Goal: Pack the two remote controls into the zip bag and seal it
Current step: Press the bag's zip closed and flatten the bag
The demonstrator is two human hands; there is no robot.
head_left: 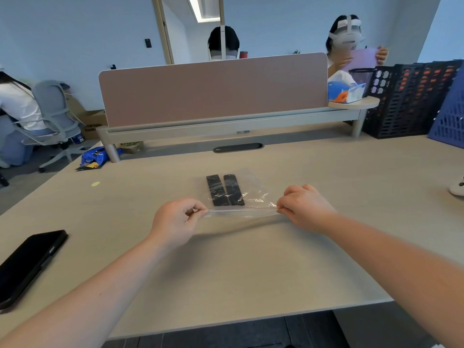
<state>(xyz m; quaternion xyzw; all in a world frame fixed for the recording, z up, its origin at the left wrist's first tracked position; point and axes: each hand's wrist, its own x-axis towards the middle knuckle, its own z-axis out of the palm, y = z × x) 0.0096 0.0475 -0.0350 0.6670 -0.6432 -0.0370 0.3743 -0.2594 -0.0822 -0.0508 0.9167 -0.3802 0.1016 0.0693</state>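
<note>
A clear zip bag (251,187) lies on the light wooden table (226,259) with its zip edge toward me, lifted slightly off the surface. Two black remote controls sit side by side inside it, the left remote (215,190) and the right remote (233,189), both pointing away from me. My left hand (175,222) pinches the left end of the zip strip. My right hand (305,208) pinches the right end. The strip is stretched taut between them.
A black phone (27,262) lies at the table's left edge. A pink divider panel (213,89) stands at the far side. Black crates (406,96) and a blue rack (449,116) stand at the far right. A white object (457,188) sits at the right edge. People sit beyond.
</note>
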